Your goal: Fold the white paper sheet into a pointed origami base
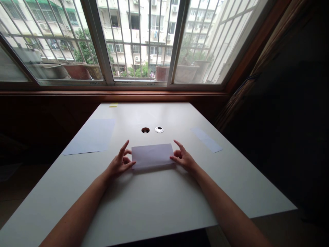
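Observation:
A small rectangular sheet of white paper [152,156] is held up just above the middle of the table, casting a shadow below it. My left hand [121,160] pinches its left edge between thumb and curled fingers, with the index finger pointing up. At the opposite edge, my right hand [183,157] grips the paper the same way, thumb on the near face and index finger raised. Whether the paper is folded or a single layer, I cannot tell.
Larger white sheets [89,136] lie on the white table [159,202] at left. A narrow paper strip [206,139] lies at right. Beyond my hands are a round hole [145,130] and its metal cover [159,129]. Yellow slips [113,105] sit near the far edge, below a barred window.

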`<state>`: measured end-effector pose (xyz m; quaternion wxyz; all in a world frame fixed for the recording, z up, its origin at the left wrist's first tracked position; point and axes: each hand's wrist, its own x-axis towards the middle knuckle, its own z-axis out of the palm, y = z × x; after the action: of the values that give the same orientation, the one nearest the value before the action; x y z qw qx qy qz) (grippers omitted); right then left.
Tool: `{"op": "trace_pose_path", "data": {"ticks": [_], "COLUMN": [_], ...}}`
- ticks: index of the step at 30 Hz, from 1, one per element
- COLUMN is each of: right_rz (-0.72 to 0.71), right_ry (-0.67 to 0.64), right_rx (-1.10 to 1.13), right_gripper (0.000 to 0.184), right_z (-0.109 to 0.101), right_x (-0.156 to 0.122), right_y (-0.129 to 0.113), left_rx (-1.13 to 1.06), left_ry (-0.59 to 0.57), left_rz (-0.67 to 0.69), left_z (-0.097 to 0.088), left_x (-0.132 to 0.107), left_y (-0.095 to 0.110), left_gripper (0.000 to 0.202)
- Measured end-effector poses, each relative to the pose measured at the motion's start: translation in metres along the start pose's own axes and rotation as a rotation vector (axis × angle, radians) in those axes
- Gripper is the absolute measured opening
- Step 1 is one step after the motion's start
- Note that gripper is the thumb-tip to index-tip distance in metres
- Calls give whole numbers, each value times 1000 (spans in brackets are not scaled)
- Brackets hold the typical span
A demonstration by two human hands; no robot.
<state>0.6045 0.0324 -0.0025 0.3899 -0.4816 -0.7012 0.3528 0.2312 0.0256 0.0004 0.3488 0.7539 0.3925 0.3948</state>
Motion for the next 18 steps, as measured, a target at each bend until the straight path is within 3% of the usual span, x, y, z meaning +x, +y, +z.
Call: {"op": "trace_pose_path", "data": {"ticks": [2, 6, 10, 15, 18], "right_rz": [-10, -29, -36, -145, -235], "right_ry": [2, -37, -43, -17, 56], "right_rx": [-47, -135, -178, -280, -415], "right_gripper": [80, 42, 32, 28, 26], "right_z": [-1, -3, -3, -1, 1], "right_x": [0, -1, -2, 0, 0], "right_y": [-1, -3, -5, -4, -4], "left_rx": [85, 370, 595, 718, 740], "left_ry": [16, 32, 30, -141, -178], "left_rz": [31, 123, 182, 219, 219], "left_z": [3, 10, 13, 12, 12], "left_x": [0, 2, 4, 9, 10], "left_y": [3, 6, 7, 3, -1], "left_gripper": [78, 43, 38, 34, 37]}}
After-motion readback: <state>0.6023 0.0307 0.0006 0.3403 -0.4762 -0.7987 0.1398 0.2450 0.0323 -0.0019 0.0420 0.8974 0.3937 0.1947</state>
